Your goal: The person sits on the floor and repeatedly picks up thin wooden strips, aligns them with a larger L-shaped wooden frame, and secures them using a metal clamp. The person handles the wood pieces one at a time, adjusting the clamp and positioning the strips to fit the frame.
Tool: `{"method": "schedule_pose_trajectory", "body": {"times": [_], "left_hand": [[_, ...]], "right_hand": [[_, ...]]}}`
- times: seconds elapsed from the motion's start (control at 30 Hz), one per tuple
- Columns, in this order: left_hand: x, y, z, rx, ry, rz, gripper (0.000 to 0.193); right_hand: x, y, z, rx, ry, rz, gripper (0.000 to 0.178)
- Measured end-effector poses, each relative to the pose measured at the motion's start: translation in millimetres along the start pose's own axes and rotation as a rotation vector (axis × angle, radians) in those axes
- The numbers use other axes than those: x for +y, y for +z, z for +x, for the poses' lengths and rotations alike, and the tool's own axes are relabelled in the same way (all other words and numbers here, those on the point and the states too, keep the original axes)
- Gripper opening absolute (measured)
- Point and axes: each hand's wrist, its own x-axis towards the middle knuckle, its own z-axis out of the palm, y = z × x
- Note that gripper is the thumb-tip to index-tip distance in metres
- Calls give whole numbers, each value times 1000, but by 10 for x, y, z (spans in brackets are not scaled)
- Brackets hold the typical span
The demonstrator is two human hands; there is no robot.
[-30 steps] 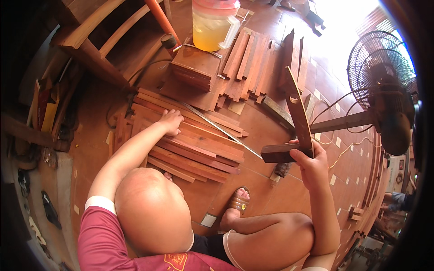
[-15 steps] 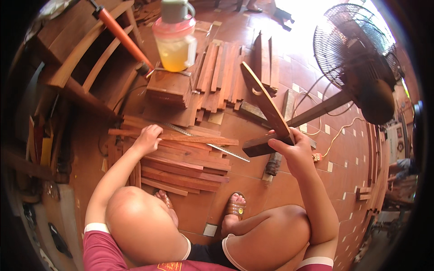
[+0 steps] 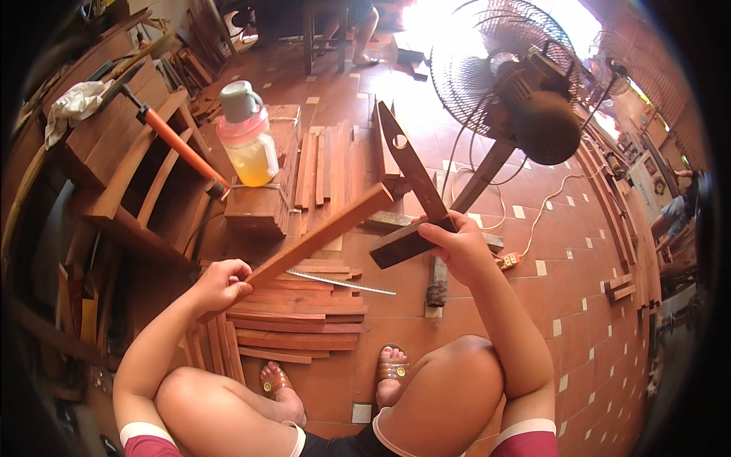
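My left hand (image 3: 222, 286) is closed round the lower end of a reddish wooden strip (image 3: 324, 234), which slants up and away to the right. Its far end comes close to the blade of a wooden try square (image 3: 411, 164), a thick dark stock with a long tapering blade that has a hole near the tip. That square is gripped at its corner by my right hand (image 3: 461, 247). Below the strip lies a stack of similar wooden strips (image 3: 297, 327) on the floor. A metal ruler (image 3: 343, 283) rests across the stack.
Ahead, a lidded jug of yellow drink (image 3: 249, 152) stands on a stack of boards (image 3: 259, 213). More strips (image 3: 327, 167) lie beside it. A pedestal fan (image 3: 518, 91) is at right, with a cable and power strip (image 3: 508, 261). Wooden furniture (image 3: 137, 183) stands left.
My left hand has lifted the strip off the stack and tilted it up toward the square. The right hand still holds the square. The head view has shifted.
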Motion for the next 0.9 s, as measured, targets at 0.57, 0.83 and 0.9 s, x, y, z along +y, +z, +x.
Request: {"method": "schedule_pose_trajectory", "body": {"times": [0.57,0.83,0.9], "left_hand": [[123,388,-4,-171,91,15,19],[43,465,-5,-74,193,46,22],[42,463,-7,-81,202,69,21]], "right_hand": [[-59,-80,-157,-126,-97,-54,44],[-60,-59,-184,-105,-122,-144,44],[-68,-50,-193,-99,-122,-166,43]]}}
